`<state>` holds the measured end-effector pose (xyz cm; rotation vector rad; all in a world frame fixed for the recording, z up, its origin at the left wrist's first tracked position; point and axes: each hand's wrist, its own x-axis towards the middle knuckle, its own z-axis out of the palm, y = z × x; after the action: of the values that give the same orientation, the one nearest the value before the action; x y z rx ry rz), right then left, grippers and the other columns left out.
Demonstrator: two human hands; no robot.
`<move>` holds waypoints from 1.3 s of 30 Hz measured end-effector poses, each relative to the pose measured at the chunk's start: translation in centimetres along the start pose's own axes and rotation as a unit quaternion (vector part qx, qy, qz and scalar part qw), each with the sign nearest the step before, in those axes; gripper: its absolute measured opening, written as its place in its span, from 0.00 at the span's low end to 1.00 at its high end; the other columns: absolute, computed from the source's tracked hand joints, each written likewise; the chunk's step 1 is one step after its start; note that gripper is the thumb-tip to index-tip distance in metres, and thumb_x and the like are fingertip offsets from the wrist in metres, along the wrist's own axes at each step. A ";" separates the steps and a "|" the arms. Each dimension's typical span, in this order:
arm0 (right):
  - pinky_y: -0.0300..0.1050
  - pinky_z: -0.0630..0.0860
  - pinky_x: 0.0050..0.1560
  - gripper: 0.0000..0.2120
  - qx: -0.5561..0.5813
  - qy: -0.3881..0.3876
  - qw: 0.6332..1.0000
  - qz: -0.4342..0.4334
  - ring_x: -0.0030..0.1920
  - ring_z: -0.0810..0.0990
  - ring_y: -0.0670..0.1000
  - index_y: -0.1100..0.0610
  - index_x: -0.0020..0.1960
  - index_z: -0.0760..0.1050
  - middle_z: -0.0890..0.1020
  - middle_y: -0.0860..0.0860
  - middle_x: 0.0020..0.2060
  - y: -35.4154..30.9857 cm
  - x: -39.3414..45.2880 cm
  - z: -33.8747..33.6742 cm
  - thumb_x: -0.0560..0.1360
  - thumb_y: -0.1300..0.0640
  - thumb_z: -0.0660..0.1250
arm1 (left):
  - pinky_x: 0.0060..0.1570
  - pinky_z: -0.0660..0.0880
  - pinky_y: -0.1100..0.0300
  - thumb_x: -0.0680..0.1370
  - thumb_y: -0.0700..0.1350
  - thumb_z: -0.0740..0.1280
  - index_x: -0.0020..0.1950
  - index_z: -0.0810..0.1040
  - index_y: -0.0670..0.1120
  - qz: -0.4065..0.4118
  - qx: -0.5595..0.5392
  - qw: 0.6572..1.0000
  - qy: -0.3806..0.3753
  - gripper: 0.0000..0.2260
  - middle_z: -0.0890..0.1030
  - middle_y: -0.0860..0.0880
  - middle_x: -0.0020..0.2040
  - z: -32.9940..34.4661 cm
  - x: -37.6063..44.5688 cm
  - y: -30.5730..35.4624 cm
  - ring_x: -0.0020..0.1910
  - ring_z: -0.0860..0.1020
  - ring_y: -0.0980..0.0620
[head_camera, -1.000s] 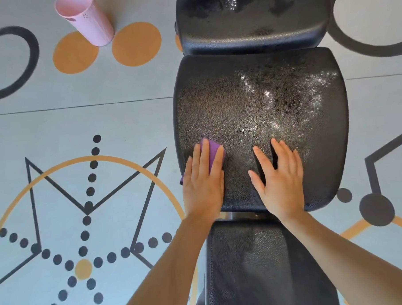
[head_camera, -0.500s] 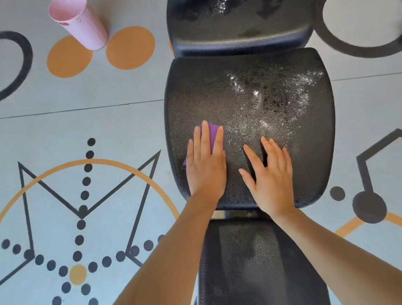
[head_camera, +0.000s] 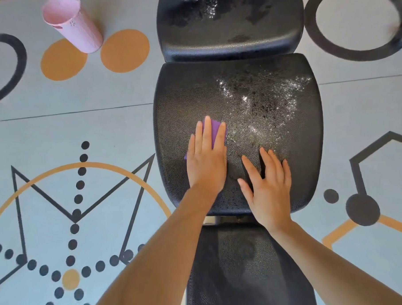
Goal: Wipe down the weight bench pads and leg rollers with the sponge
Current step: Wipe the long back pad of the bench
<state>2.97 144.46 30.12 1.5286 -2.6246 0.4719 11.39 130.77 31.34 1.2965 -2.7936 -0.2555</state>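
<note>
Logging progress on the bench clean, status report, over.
Left hand flat, pressing purple sponge on middle pad. Right hand open, resting on same pad. Wet patch ahead of sponge. Nothing in the way.

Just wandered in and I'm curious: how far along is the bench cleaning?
Midway, it seems. The far pad and middle pad carry wet streaks. The left hand presses the purple sponge flat on the middle pad; the right hand rests beside it. The near pad looks dry. No leg rollers in view.
</note>
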 end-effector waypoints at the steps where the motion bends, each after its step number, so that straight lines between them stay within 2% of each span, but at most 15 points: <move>1: 0.62 0.57 0.72 0.21 0.000 -0.001 1.000 0.001 0.71 0.65 0.62 0.52 0.69 0.72 0.68 0.61 0.70 0.0 0.0 0.0 0.79 0.46 0.60 | 0.74 0.51 0.49 0.82 0.47 0.55 0.78 0.55 0.49 0.001 0.000 1.000 -0.005 0.24 0.54 0.41 0.78 -0.1 0.7 0.1 0.77 0.51 0.42; 5: 0.63 0.58 0.72 0.21 0.002 0.005 1.000 -0.002 0.71 0.65 0.62 0.52 0.69 0.72 0.69 0.62 0.70 0.1 0.0 0.2 0.79 0.46 0.61 | 0.75 0.50 0.49 0.83 0.50 0.48 0.78 0.53 0.49 0.021 0.009 1.000 -0.019 0.23 0.51 0.41 0.78 -0.1 -0.8 -0.4 0.77 0.50 0.42; 11: 0.62 0.57 0.72 0.22 -0.001 -0.007 1.000 -0.002 0.72 0.64 0.62 0.52 0.70 0.71 0.68 0.62 0.70 0.3 -0.1 0.2 0.79 0.46 0.59 | 0.74 0.50 0.49 0.81 0.51 0.50 0.78 0.54 0.49 0.003 0.005 1.000 -0.027 0.25 0.53 0.41 0.78 1.0 -7.5 0.8 0.77 0.52 0.43; 15: 0.62 0.56 0.73 0.21 0.007 -0.006 1.000 -0.002 0.72 0.64 0.62 0.52 0.70 0.71 0.68 0.62 0.70 0.3 0.0 0.2 0.80 0.48 0.58 | 0.74 0.53 0.49 0.80 0.51 0.50 0.77 0.56 0.49 -0.016 0.005 1.000 -0.021 0.25 0.56 0.41 0.77 1.0 -6.1 1.6 0.76 0.54 0.43; 19: 0.63 0.53 0.73 0.19 0.008 0.002 1.000 0.017 0.72 0.63 0.61 0.52 0.69 0.72 0.68 0.61 0.71 0.4 -0.3 0.1 0.79 0.51 0.58 | 0.74 0.53 0.48 0.80 0.51 0.49 0.78 0.54 0.49 -0.047 -0.022 0.999 -0.014 0.25 0.53 0.40 0.78 0.9 -4.4 3.3 0.77 0.52 0.42; 24: 0.64 0.53 0.72 0.20 -0.013 0.003 0.999 0.035 0.72 0.63 0.61 0.51 0.70 0.71 0.67 0.61 0.71 0.4 -0.8 -0.2 0.80 0.50 0.57 | 0.74 0.49 0.49 0.80 0.52 0.48 0.78 0.52 0.50 0.030 0.007 0.999 -0.024 0.25 0.52 0.41 0.78 1.2 -6.4 1.3 0.77 0.50 0.44; 31: 0.63 0.53 0.73 0.20 -0.017 0.006 0.999 0.032 0.72 0.63 0.61 0.51 0.70 0.71 0.67 0.61 0.71 0.5 -0.9 -0.1 0.80 0.50 0.57 | 0.74 0.51 0.47 0.80 0.52 0.51 0.78 0.53 0.51 -0.013 0.037 0.999 -0.015 0.25 0.54 0.42 0.78 0.0 -8.8 -4.3 0.77 0.53 0.43; 36: 0.64 0.55 0.72 0.19 -0.008 0.012 0.999 0.035 0.72 0.63 0.61 0.51 0.70 0.71 0.68 0.61 0.70 0.5 -1.0 0.0 0.80 0.50 0.58 | 0.74 0.51 0.46 0.80 0.48 0.56 0.77 0.56 0.49 -0.067 0.009 0.998 0.003 0.25 0.54 0.40 0.78 -0.3 -8.7 -3.4 0.76 0.54 0.41; 39: 0.64 0.55 0.72 0.20 -0.004 0.007 0.999 0.038 0.72 0.62 0.61 0.51 0.70 0.71 0.67 0.61 0.71 0.5 -0.9 -0.1 0.80 0.51 0.57 | 0.75 0.50 0.47 0.81 0.48 0.53 0.77 0.55 0.48 -0.016 -0.006 1.000 -0.009 0.25 0.53 0.40 0.78 0.2 -8.2 -0.7 0.77 0.51 0.42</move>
<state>3.00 145.46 29.86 1.4232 -2.6790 0.4754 17.25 136.62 31.21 1.3448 -2.7837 -0.2880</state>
